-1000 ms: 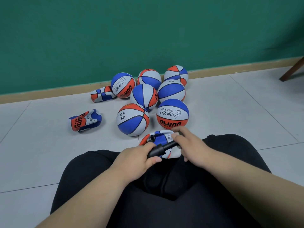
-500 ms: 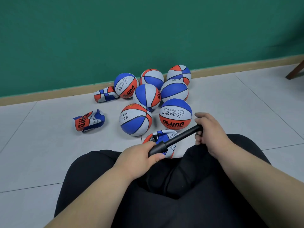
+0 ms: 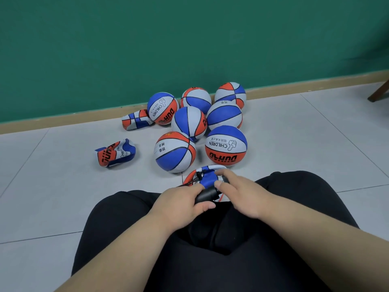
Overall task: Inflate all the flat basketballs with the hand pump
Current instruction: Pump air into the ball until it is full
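The left hand (image 3: 179, 202) is wrapped tight round the black hand pump (image 3: 207, 194), bracing its barrel; the right hand (image 3: 237, 191) grips the handle, pushed in, feeding the flat basketball (image 3: 202, 175) on the near floor (image 3: 52, 186), beside the knees

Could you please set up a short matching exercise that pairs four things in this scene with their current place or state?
Things:
1. hand pump
2. crumpled flat ball
3. folded flat ball
4. ball marked CHILDREN and DUHAO

Places or states:
A. round and full, just beyond the right hand
B. lying alone on the tiles, farthest left
C. gripped by the left hand
D. beside the baseboard, against an inflated ball

Pairs: 1-C, 2-B, 3-D, 4-A
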